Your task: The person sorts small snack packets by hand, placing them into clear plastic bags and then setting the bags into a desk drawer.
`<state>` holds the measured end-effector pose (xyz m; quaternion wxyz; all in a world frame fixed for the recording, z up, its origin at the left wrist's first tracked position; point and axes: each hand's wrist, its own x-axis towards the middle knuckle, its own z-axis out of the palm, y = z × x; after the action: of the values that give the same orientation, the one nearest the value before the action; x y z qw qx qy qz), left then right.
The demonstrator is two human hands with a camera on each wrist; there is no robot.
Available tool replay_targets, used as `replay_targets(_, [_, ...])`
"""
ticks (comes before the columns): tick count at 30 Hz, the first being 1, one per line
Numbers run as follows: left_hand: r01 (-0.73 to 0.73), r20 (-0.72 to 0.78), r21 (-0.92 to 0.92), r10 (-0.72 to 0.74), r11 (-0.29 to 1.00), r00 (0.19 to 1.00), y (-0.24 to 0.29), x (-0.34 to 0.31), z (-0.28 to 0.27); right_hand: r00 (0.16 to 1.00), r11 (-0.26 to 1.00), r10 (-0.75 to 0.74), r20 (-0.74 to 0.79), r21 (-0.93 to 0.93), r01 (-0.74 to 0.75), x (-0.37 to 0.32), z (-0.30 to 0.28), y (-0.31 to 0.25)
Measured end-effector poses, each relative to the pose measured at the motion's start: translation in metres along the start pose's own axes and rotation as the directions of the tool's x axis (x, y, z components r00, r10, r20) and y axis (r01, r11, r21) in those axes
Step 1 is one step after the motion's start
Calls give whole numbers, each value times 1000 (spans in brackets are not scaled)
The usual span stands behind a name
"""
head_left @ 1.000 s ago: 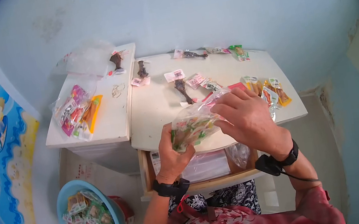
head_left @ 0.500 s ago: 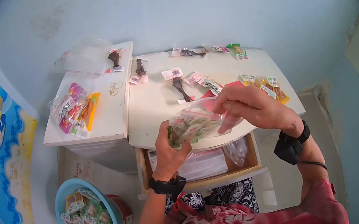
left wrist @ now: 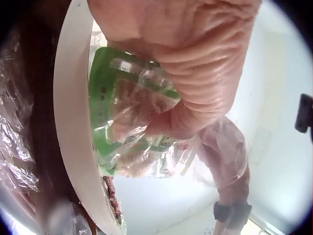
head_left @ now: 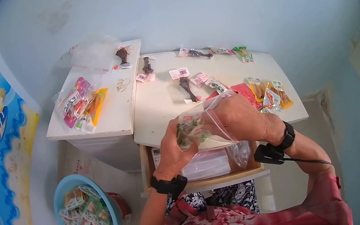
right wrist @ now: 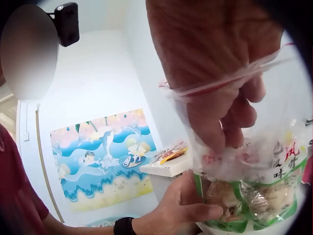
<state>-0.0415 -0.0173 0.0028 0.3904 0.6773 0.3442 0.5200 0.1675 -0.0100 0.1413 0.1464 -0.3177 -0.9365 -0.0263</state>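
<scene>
A clear zip bag [head_left: 203,117] with a red line along its mouth is gripped low down by my left hand [head_left: 171,150]. Green-edged snack packets [right wrist: 266,203] with pale pieces inside fill its bottom. In the left wrist view the left thumb presses on a green packet [left wrist: 101,115] through the film. My right hand [head_left: 243,119] reaches through the bag's mouth. The right wrist view has its fingers [right wrist: 208,122] loosely bent inside the plastic, tips just above the packets. Under the hands, an open drawer [head_left: 251,173] contains flat clear bags [head_left: 206,165].
Dark drumstick packs [head_left: 187,88] and yellow packs [head_left: 280,92] lie on the white desk [head_left: 161,111]. On the left cabinet [head_left: 115,118] sits a filled clear bag [head_left: 77,103]. A blue basin [head_left: 117,216] of packets stands on the floor at left.
The right hand has gone from the bag's upper edge to inside its mouth, which now stands wider. The left hand keeps its hold on the bag's lower end.
</scene>
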Motion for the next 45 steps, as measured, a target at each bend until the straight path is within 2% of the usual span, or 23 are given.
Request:
replay_targets(4, [-114, -22, 179, 120, 977, 993, 4, 0, 0, 984, 995, -87, -153, 42, 94, 13, 0, -9])
replay_targets(7, [-42, -20, -35, 41, 999, 999, 5, 2, 0, 997, 998, -48, -65, 28, 50, 15, 13, -7])
replay_targets(10, [28, 35, -135, -24, 990, 999, 9, 3, -7, 998, 994, -55, 11, -90, 56, 14, 15, -4])
replay_targets(13, [125, 43, -167, -120, 978, 992, 6, 3, -6, 992, 991, -127, -29, -41, 125, 4, 21, 3])
replay_targets(16, [193, 81, -247, -178, 950, 981, 4, 5, -7, 996, 997, 9, -84, 79, -2, -2, 9, 5])
replay_targets(19, [167, 65, -237, -156, 957, 986, 9, 6, -5, 999, 994, 36, -25, 106, -33, -14, -13, 8])
replay_targets(22, [206, 74, -234, -194, 950, 978, 5, 6, -2, 996, 990, 72, 47, -121, -66, -21, -9, -3])
replay_targets(25, [232, 78, -240, -220, 943, 972, 7, 6, 0, 994, 980, 94, 52, -181, -83, -23, -5, -7])
replay_targets(28, [225, 54, -248, -218, 942, 974, 9, 7, 1, 996, 963, 89, -11, -256, -89, -22, -13, -7])
replay_targets(31, [169, 37, -255, -166, 952, 986, -1, 7, 5, 999, 962, 38, -15, -272, -40, -23, -6, -10])
replay_targets(34, [153, 37, -227, -149, 962, 988, -3, 9, 6, 995, 961, 40, -87, -268, -62, -31, 3, -1])
replay_targets(37, [150, 54, -137, -144, 979, 988, -3, 12, 4, 989, 981, 49, -137, -179, -73, -36, 4, 2])
replay_targets(38, [87, 66, -102, -81, 991, 995, 1, 15, 3, 983, 994, 63, -170, -77, -77, -38, -3, 2])
replay_targets(40, [107, 78, -38, -104, 994, 991, 1, 19, 0, 970, 991, 71, -233, 124, -43, -40, -20, 6])
replay_targets(41, [101, 73, -75, -95, 992, 993, 0, 21, 2, 942, 960, 111, -317, 281, -19, -42, -23, 13])
replay_targets(44, [126, 52, -145, -120, 981, 991, -6, 19, 1, 856, 869, 352, -378, 473, -148, -56, -31, 55])
replay_targets(45, [144, 50, -150, -138, 978, 989, -10, 18, 1, 805, 828, 471, -360, 494, -264, -61, -29, 74])
